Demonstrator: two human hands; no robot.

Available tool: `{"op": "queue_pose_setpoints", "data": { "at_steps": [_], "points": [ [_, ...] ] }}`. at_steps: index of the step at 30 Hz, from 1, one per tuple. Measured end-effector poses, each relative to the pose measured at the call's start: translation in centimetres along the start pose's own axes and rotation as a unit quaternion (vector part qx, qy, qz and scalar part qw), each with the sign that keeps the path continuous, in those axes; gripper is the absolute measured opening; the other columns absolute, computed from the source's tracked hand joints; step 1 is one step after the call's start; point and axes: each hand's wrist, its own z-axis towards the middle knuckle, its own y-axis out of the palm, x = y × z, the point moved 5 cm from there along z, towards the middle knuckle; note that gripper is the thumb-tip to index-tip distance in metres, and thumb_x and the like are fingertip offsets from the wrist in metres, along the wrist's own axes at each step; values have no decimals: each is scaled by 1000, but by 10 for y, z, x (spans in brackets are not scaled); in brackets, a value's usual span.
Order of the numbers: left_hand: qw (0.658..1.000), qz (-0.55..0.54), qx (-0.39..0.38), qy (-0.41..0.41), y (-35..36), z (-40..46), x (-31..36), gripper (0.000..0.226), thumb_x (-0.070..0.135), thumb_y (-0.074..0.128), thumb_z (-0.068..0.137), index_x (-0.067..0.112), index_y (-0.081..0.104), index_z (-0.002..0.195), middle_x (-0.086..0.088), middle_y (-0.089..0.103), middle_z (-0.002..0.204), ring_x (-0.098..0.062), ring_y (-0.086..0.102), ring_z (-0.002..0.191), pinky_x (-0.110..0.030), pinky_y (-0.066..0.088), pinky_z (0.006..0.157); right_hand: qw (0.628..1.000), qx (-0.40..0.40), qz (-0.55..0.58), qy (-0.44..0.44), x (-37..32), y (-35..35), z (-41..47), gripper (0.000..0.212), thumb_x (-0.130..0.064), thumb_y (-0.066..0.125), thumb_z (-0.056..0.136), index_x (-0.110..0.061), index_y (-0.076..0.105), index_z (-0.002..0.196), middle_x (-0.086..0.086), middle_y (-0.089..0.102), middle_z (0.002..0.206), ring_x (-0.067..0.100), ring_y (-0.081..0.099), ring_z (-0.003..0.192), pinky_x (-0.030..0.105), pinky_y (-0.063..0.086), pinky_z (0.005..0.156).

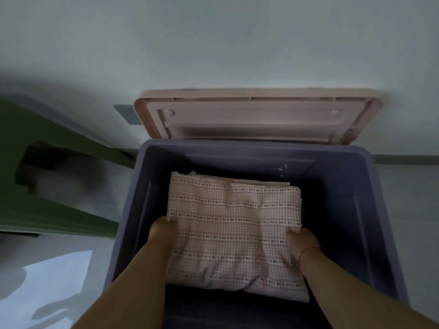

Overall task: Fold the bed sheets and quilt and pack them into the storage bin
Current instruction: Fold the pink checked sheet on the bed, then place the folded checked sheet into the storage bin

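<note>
Pale wall behind the storage bin (370,186), pink lid (259,115) at 12 o'clock; left hand (164,230) and right hand (303,242) each grip the folded checked sheet (234,224) inside, fingers clenched on its edges.

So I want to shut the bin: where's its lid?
The pink lid stands open behind the blue bin, leaning against the wall.
</note>
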Motion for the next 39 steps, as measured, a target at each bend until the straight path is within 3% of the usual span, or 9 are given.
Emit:
{"op": "queue_pose_setpoints", "data": {
  "at_steps": [10, 12, 16, 19, 23, 27, 32, 35, 39],
  "points": [
    [998, 10, -64, -17, 49, 53, -29, 30, 7, 47, 97, -4, 57, 123, -19, 59, 126, -37, 55, 117, -28, 44, 91, 997, -1, -76, 17, 15, 30, 53, 44, -21, 45, 98, 6, 43, 133, 21, 47, 138, 34, 49, 122, 31, 40, 95],
    [996, -7, -93, -13, 56, 69, -41, 27, 11, 49, 94, 3, 63, 116, -17, 62, 123, -34, 59, 110, -40, 47, 101, 996, -1, -83, 20, 15, 30, 55, 39, -17, 46, 97, 5, 48, 129, 21, 50, 135, 33, 52, 119, 28, 42, 89],
    [997, 10, -73, 34, 56, 58, -30, 47, 6, 44, 94, 10, 42, 141, -13, 51, 137, -30, 52, 120, -44, 42, 106, 993, 46, -92, -56, 3, 29, 54, 32, -7, 47, 89, -3, 56, 119, 16, 57, 123, 29, 56, 103, 28, 46, 89],
    [986, 100, -82, 102, 66, 39, -16, 50, 6, 43, 90, 12, 44, 140, -13, 49, 139, -28, 51, 119, -41, 43, 105, 986, -16, -130, -108, -9, 49, 46, 37, -11, 47, 91, -11, 50, 128, 10, 52, 129, 25, 53, 108, 23, 41, 90],
    [971, 149, -154, 106, 94, 26, -9, 73, 33, 56, 93, 18, 16, 153, -11, 27, 154, -28, 36, 136, -33, 33, 112, 978, -106, -147, -106, -21, 75, 38, 48, -20, 47, 95, -14, 37, 141, 8, 48, 137, 24, 50, 120, 21, 38, 96],
    [971, 128, -171, 106, 98, 10, 15, 65, 34, 54, 96, 15, 24, 151, -13, 40, 147, -27, 45, 128, -27, 39, 105, 979, -119, -122, -111, -44, 73, 22, 49, -25, 46, 96, -15, 35, 143, 6, 45, 141, 23, 47, 124, 20, 36, 98],
    [972, 139, -143, 123, 62, -31, 57, 49, 31, 53, 96, 10, 42, 139, -14, 58, 127, -29, 57, 112, -26, 44, 84, 972, -101, -145, -153, -93, 42, -23, 35, -27, 46, 96, -5, 55, 122, 9, 55, 131, 23, 52, 114, 20, 37, 92],
    [974, 120, -144, 128, 32, -68, 80, 48, 34, 53, 95, 10, 47, 136, -15, 58, 127, -31, 58, 110, -31, 49, 89, 967, -95, -155, -179, -118, 15, -66, 39, -26, 44, 98, -4, 52, 130, 8, 52, 134, 24, 47, 124, 20, 34, 95],
    [979, 61, -144, 131, -10, -121, 106, 37, 38, 56, 92, 12, 60, 117, -12, 66, 109, -28, 64, 93, -42, 54, 87, 968, -101, -121, -197, -143, -19, -124, 36, -31, 44, 98, -1, 64, 101, 13, 61, 102, 27, 56, 101, 31, 41, 96]
  ]
}}
